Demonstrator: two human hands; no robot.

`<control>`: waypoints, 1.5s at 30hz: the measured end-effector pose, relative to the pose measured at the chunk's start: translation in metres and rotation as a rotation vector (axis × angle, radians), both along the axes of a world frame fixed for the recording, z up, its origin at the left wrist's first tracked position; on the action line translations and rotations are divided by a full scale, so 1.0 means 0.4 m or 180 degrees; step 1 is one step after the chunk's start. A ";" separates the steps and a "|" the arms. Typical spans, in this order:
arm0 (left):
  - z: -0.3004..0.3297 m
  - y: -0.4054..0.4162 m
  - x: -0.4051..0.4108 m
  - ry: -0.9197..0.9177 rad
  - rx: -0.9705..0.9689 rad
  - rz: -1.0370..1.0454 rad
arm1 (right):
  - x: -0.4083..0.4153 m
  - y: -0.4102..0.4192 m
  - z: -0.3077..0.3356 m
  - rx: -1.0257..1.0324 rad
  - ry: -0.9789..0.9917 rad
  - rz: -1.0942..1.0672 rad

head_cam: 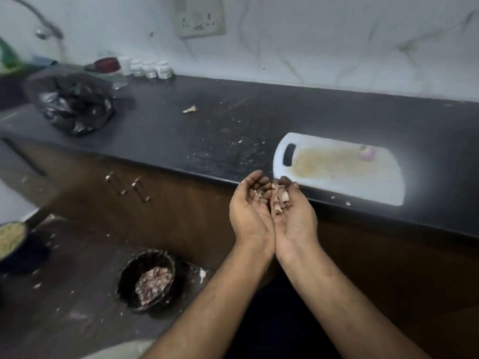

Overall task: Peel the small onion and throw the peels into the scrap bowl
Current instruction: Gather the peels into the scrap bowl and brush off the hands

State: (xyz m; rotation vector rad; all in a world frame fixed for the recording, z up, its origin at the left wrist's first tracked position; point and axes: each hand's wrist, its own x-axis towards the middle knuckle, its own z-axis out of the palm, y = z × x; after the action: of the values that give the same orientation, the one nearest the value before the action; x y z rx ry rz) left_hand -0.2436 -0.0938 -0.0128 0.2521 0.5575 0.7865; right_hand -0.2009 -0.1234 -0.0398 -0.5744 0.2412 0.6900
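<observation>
Now the counter (181, 130) is the landmark: below its front edge, on the floor, sits the scrap bowl (147, 278), already heaped with skins. Just off that edge, left hand (250, 211) and right hand (294, 216) press together, palms up, cupping papery pink peels (280, 199) — the dump looks next, calling for a swing down-left over the bowl. Up on the counter's board (337, 182) rests the onion (366, 153), bare and pale.
</observation>
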 end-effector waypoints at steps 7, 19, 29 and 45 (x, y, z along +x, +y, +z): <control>-0.067 0.057 -0.084 0.0238 0.0099 0.0625 | -0.074 0.071 -0.091 0.0086 0.0011 0.0732; -0.295 0.391 -0.227 0.0805 -0.0800 0.1517 | -0.206 0.417 -0.314 -0.0760 0.0571 0.1959; -0.591 0.660 -0.435 0.0965 -0.1581 0.2427 | -0.419 0.715 -0.564 -0.1810 0.0831 0.2863; -0.804 0.709 -0.579 0.0842 -0.1669 0.2917 | -0.539 0.830 -0.703 -0.2115 0.0395 0.3465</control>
State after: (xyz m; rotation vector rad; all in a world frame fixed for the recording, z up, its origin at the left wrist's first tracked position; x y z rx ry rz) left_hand -0.4752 0.1900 -0.3345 -0.4311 1.1346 1.4559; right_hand -0.4164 0.2085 -0.3210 -1.3293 0.2652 1.7285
